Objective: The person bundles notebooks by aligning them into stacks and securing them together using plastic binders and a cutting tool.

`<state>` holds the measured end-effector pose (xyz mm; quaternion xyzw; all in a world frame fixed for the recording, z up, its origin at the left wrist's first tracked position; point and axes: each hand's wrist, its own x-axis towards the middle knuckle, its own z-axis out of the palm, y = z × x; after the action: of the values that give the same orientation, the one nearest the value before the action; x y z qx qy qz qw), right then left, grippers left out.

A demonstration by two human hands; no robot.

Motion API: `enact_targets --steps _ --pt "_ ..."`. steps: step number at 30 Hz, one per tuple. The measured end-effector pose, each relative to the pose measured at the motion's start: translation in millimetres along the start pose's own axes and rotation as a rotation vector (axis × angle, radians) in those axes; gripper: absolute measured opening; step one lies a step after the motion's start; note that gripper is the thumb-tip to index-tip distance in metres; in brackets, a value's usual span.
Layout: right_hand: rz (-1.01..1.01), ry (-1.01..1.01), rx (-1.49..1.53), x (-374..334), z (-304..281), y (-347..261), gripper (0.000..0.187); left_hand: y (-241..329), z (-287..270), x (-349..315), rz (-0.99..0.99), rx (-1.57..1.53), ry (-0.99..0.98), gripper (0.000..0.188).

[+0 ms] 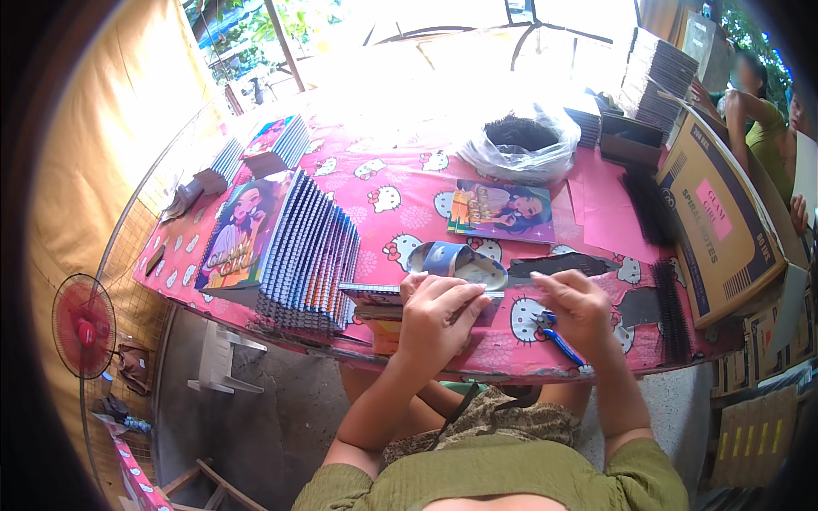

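Observation:
My left hand [439,319] is closed around a spiral notebook [375,295] at the table's front edge, its bound edge turned up and partly covered by my fingers. To the right, my right hand [581,308] hovers over the table with thumb and fingertips pinched together; whatever lies between them is too small to make out. Blue-handled pliers [562,347] lie just beneath it. Behind my left hand sits a round, roll-like thing [452,262] with a blue and white band. Farther back, a notebook [500,211] with a colourful cover lies flat.
A tall row of spiral notebooks [311,247] stands at left, smaller stacks [277,145] behind. Black binding coils fill a plastic bag [545,140] and lie loose [671,311] at right, beside a large cardboard box [720,221]. Another person [763,128] is at far right; a fan [83,325] stands left.

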<state>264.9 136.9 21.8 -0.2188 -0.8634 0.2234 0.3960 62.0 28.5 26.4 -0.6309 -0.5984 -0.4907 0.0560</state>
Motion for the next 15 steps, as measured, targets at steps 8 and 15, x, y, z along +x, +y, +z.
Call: enact_targets --steps 8,15 --pt "0.032 0.120 0.062 13 8 -9 0.027 5 -2 0 -0.017 0.029 -0.009 0.017" --pt "0.031 -0.080 0.300 25 5 -5 0.022 6 -1 0 -0.064 -0.019 -0.005 0.029"
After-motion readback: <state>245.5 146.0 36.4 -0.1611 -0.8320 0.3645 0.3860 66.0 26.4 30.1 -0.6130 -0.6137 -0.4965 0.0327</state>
